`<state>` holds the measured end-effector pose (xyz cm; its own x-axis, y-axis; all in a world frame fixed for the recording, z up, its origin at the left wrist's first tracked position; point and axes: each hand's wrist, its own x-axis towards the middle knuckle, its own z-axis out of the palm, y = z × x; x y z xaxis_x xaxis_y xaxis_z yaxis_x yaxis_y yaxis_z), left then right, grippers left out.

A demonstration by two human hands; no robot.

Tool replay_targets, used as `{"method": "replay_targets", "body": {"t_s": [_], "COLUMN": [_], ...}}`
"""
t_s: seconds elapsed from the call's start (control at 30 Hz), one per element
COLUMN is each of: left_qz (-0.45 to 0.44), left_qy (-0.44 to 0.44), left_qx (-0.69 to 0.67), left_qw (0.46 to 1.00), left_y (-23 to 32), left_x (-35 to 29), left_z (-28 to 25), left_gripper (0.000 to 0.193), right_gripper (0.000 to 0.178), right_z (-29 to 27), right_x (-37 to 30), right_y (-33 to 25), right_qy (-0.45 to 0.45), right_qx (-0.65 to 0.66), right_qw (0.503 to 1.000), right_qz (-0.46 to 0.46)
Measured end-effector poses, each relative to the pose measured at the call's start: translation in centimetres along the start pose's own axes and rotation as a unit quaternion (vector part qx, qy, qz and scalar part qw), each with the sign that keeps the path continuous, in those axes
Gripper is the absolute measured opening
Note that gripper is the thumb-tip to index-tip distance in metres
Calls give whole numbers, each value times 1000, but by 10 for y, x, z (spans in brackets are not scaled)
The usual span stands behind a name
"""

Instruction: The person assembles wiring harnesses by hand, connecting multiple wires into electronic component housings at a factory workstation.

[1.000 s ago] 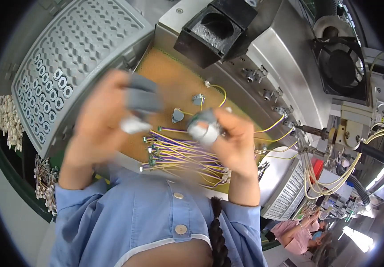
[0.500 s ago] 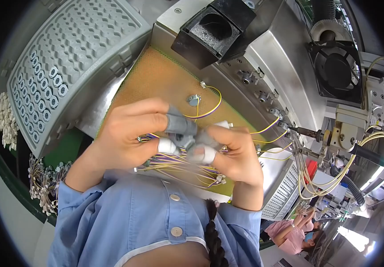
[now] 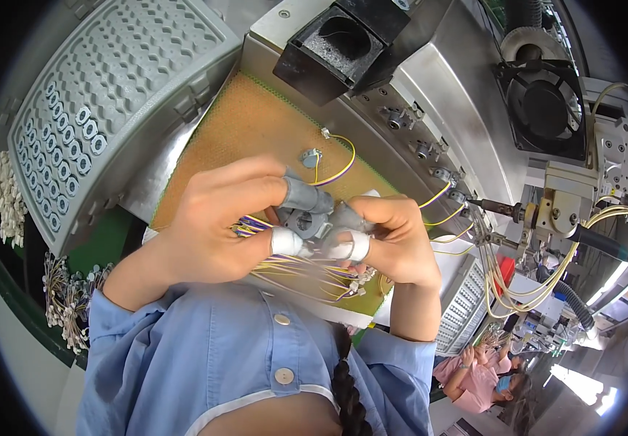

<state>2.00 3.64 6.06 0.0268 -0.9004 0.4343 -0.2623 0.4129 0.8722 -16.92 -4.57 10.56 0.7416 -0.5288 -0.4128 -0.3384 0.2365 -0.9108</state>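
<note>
My left hand (image 3: 208,221) pinches a small round grey metal motor (image 3: 304,224) between a thumb in a white cover and fingers in grey covers. Close against the motor's right side, my right hand (image 3: 397,243) is closed, its thumb and forefinger pressed together in covers. What sits between those right fingertips is hidden and blurred. Under both hands lies a bundle of yellow, white and purple wires (image 3: 292,269) with small connectors. Just beyond the hands, another small motor (image 3: 311,158) with wires attached rests on the orange-brown mat (image 3: 245,123).
At left stands a grey moulded tray (image 3: 132,65), partly filled with round metal parts. White connector bundles (image 3: 0,189) lie beside it. A black duct box (image 3: 336,47), a soldering tip (image 3: 496,208) and a fan (image 3: 546,109) occupy the machine side. A co-worker in pink (image 3: 474,381) sits at lower right.
Both hands have shifted slightly right relative to the mat, staying close together. The motor between the fingers shows more clearly now. The view has moved a little.
</note>
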Motion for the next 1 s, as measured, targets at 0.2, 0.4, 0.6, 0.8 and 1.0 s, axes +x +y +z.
{"method": "replay_targets", "body": {"t_s": [0.2,0.4,0.6,0.8,1.0], "left_qz": [9,-36,-20,24,-17], "left_qy": [-9,-7,-24,-39,-61], "left_qx": [35,-13,1,49,-4], "left_qw": [999,999,999,998,998], "left_y": [2,7,3,-1,-2], "left_x": [-2,2,0,3,0], "left_z": [1,0,2,1,2], "left_gripper": [29,28,30,30,30], "right_gripper": [16,18,32,32,27], "right_z": [1,-5,4,1,0], "right_x": [-9,-14,-10,-14,-16], "right_y": [1,4,11,7,7], "right_qy": [32,85,116,104,65], "right_qx": [-50,-196,-234,-227,-164], "right_qw": [998,967,951,960,981], "right_qz": [-29,-141,-167,-127,-84]}}
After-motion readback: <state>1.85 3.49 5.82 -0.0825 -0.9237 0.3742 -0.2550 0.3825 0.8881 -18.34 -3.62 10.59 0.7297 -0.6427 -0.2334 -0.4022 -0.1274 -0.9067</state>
